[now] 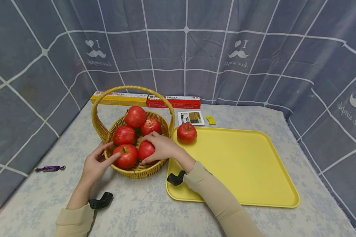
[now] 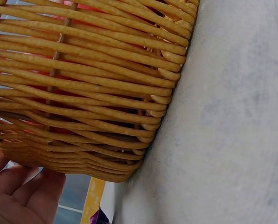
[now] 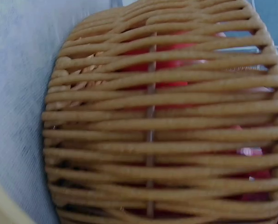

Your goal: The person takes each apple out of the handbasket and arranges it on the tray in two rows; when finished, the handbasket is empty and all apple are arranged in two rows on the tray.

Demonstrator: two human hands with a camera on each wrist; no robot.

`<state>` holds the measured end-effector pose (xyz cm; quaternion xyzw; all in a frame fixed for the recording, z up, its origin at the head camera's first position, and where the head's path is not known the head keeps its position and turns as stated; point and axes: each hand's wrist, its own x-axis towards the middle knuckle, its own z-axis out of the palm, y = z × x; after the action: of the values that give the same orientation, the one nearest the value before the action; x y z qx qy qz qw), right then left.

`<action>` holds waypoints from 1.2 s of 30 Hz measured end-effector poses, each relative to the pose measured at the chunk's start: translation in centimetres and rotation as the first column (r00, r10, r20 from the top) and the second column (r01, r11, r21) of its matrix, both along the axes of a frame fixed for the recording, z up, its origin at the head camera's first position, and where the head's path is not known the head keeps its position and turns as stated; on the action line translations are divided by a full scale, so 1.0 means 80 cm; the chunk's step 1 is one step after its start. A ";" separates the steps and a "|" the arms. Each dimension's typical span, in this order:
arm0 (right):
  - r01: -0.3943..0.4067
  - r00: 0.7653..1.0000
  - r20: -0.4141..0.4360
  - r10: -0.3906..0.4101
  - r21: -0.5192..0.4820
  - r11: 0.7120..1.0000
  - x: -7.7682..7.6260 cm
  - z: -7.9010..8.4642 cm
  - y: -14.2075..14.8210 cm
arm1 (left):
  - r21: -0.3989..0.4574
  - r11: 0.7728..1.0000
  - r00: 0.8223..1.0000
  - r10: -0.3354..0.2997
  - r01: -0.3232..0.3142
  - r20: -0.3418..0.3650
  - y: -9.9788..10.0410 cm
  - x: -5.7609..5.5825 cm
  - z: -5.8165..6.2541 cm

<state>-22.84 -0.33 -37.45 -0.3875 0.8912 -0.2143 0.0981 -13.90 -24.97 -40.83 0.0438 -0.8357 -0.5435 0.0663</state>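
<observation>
A round wicker basket (image 1: 135,173) with a tall arched handle holds several red apples. My right hand (image 1: 163,146) reaches over its right rim and grips a red apple (image 1: 146,149) between thumb and fingers, inside the basket. At the left rim is my left hand (image 1: 95,164), with fingers against the outer wall and thumb over the rim onto the front apple (image 1: 127,157). The left wrist view shows those fingers (image 2: 29,191) bent up against the wickerwork. In the right wrist view the basket wall (image 3: 153,135) fills most of the picture, hiding the right hand.
A yellow tray (image 1: 234,164) lies right of the basket, with one apple (image 1: 186,133) in its far left corner. Behind are a yellow pasta box (image 1: 121,99), a red box (image 1: 173,102), a flat packet (image 1: 191,118) and a small yellow item (image 1: 210,119). A purple-wrapped candy (image 1: 50,169) lies left.
</observation>
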 end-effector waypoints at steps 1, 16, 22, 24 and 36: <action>-0.002 1.000 0.000 0.002 0.017 1.000 0.001 0.000 0.000 | 0.001 1.000 1.000 -0.002 0.002 0.003 0.000 0.000 0.000; 0.001 0.969 0.207 0.134 -0.546 0.838 0.019 0.017 0.044 | -0.020 1.000 1.000 0.004 -0.004 0.014 0.001 0.005 -0.002; 0.055 0.980 0.178 0.089 -0.672 0.738 0.021 0.033 0.093 | -0.024 1.000 1.000 0.005 -0.005 0.029 -0.001 0.006 0.000; 0.098 0.984 0.173 0.033 -0.693 0.714 0.018 0.036 0.113 | -0.019 1.000 1.000 0.004 -0.003 0.026 -0.001 0.006 0.000; 0.472 0.880 0.316 -0.354 -0.663 0.582 -0.040 0.003 0.225 | 0.000 1.000 1.000 -0.006 0.006 -0.005 0.001 0.001 -0.001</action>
<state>-26.01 17.66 -37.23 -0.1583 0.7883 -0.5926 -0.0487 -13.79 -24.91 -40.88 0.0402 -0.8356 -0.5439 0.0667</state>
